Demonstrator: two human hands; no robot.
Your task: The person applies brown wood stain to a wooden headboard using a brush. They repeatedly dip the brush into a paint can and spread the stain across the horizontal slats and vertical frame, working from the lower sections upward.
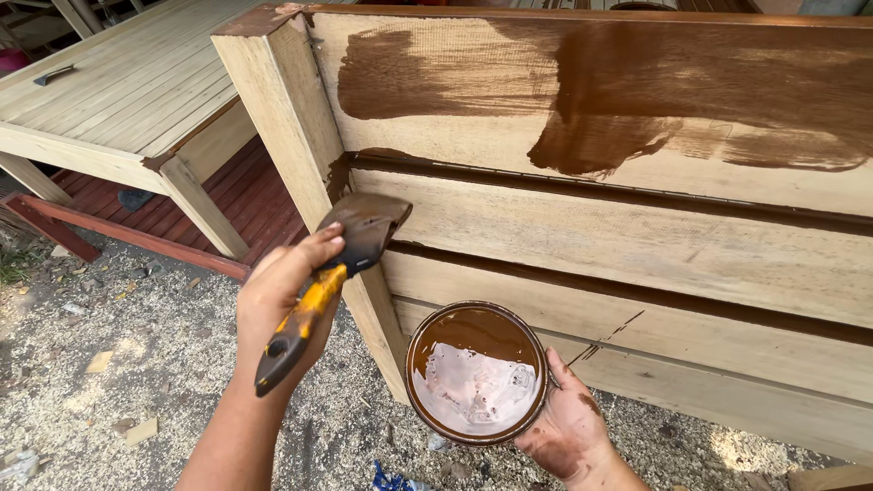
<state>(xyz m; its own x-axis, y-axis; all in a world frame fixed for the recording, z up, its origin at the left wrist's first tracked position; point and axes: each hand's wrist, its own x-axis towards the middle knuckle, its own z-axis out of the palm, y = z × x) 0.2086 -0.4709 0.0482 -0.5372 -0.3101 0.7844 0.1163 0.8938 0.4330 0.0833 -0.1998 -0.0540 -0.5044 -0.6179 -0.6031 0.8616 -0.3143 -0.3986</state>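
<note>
At nine o'clock of the can (476, 373), the left hand (282, 300) is clamped on a stain-loaded brush (332, 273), its bristles at the post (291, 136). Right hand (568, 423) cups the can. Staining is midway; spreading along bare boards (637, 245) seems next.

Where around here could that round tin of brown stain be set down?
The sawdust-strewn gravel ground left of the left hand is bare. The pale slatted wooden table behind also has room. Beneath the round tin of brown stain and right hand, it is tighter against the half-stained plank panel.
</note>
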